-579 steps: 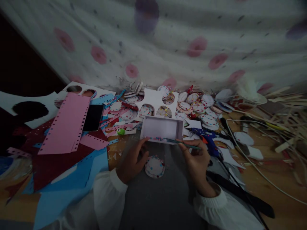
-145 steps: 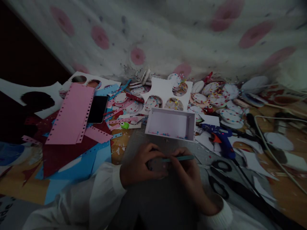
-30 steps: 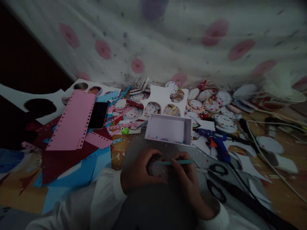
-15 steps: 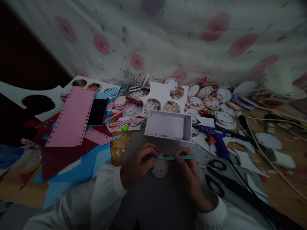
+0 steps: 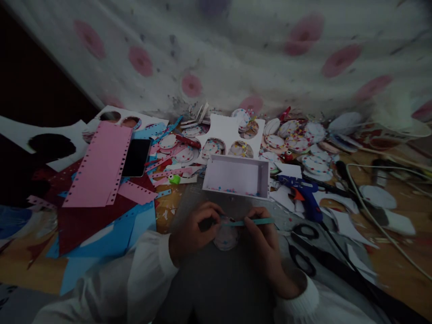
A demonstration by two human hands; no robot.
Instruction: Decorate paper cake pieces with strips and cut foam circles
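Observation:
My left hand [image 5: 194,231] curls around the left edge of a small white paper disc [image 5: 225,236] dotted with coloured specks, which lies on grey cloth over my lap. My right hand [image 5: 261,238] pinches a thin teal stick [image 5: 254,222] held level, its tip over the disc's top edge near my left fingers. Just beyond both hands stands an open white box [image 5: 236,176] with coloured bits along its near inner edge.
A blue glue gun [image 5: 305,198] and black scissors [image 5: 303,252] lie to the right. Pink punched paper [image 5: 97,164], a dark phone [image 5: 136,157], red and blue sheets lie left. Several decorated discs [image 5: 297,141] and a white cable [image 5: 374,216] lie beyond, before a spotted curtain.
Over the last second the hands lifted slightly off the disc, exposing more of it; my left fingers shifted to the disc's upper left edge. The stick stayed level.

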